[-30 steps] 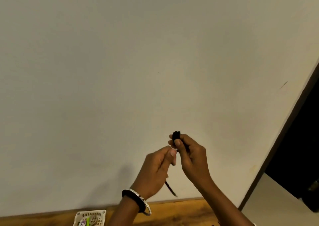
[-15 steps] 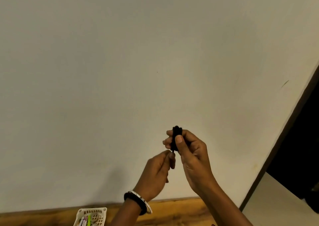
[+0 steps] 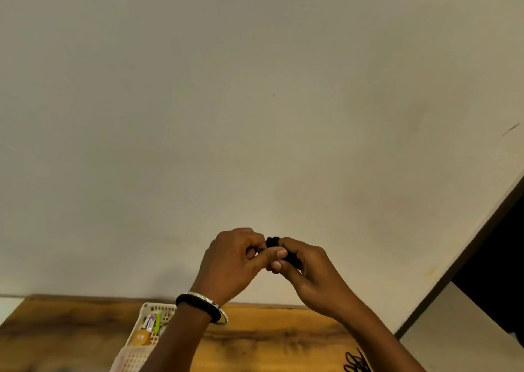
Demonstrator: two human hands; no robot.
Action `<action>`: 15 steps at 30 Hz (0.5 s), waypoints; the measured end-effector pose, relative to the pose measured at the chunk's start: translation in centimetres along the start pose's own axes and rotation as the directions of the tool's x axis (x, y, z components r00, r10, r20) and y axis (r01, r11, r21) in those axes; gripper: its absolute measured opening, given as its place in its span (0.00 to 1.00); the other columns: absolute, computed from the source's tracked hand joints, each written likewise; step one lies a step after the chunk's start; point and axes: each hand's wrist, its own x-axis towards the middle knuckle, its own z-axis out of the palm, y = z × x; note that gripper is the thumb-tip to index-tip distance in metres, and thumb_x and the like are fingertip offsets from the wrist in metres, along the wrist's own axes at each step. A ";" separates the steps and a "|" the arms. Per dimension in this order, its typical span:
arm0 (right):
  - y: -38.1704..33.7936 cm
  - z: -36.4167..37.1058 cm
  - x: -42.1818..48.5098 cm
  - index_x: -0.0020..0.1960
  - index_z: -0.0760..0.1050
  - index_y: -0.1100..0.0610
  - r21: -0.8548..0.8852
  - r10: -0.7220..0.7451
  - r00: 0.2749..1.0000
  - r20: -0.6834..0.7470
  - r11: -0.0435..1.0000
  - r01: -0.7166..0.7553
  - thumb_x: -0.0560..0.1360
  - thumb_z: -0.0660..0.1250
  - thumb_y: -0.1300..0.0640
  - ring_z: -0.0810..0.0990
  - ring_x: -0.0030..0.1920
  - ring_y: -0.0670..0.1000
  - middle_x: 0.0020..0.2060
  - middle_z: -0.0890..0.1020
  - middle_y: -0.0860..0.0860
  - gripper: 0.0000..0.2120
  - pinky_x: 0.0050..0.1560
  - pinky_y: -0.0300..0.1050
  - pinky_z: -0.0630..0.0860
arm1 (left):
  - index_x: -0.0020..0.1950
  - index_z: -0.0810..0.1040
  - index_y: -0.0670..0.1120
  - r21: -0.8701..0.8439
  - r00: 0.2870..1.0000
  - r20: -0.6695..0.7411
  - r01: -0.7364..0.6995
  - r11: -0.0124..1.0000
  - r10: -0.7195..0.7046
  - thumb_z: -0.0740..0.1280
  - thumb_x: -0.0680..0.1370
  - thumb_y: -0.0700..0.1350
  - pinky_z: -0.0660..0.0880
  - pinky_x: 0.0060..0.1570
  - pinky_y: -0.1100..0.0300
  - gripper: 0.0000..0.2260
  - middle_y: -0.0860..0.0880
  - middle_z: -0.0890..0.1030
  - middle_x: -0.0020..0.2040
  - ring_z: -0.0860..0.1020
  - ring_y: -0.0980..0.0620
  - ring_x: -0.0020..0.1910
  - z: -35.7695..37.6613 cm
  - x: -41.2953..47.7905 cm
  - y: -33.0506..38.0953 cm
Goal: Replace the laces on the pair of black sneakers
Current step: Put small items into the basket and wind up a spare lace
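Raised in front of the pale wall, my right hand (image 3: 309,269) grips a small black bundle of coiled lace (image 3: 273,242) between thumb and fingers. My left hand (image 3: 232,261), with bangles on its wrist, meets it from the left, its fingertips pinching at the same bundle. Most of the bundle is hidden inside my fingers. Another black lace (image 3: 355,361) lies in loose loops on the wooden table at the bottom edge. The sneakers are out of view.
A wooden table (image 3: 269,340) runs along the bottom, against the wall. On it stands a white lattice basket (image 3: 147,332) holding small items. A dark door frame (image 3: 482,235) slants up the right side.
The camera has tilted down, so more of the table and basket show. My left hand has risen and closed in on the bundle in my right hand; the dangling lace end is gone from sight.
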 end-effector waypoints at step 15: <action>3.1 6.9 1.9 0.47 0.84 0.65 0.568 0.244 0.919 0.310 0.727 -0.385 0.78 0.68 0.60 0.80 0.36 0.51 0.38 0.84 0.60 0.09 0.41 0.43 0.77 | 0.54 0.84 0.41 -0.748 0.816 0.193 0.482 0.456 -0.545 0.64 0.81 0.54 0.77 0.43 0.54 0.18 0.43 0.72 0.33 0.75 0.46 0.35 1.9 -6.8 -3.1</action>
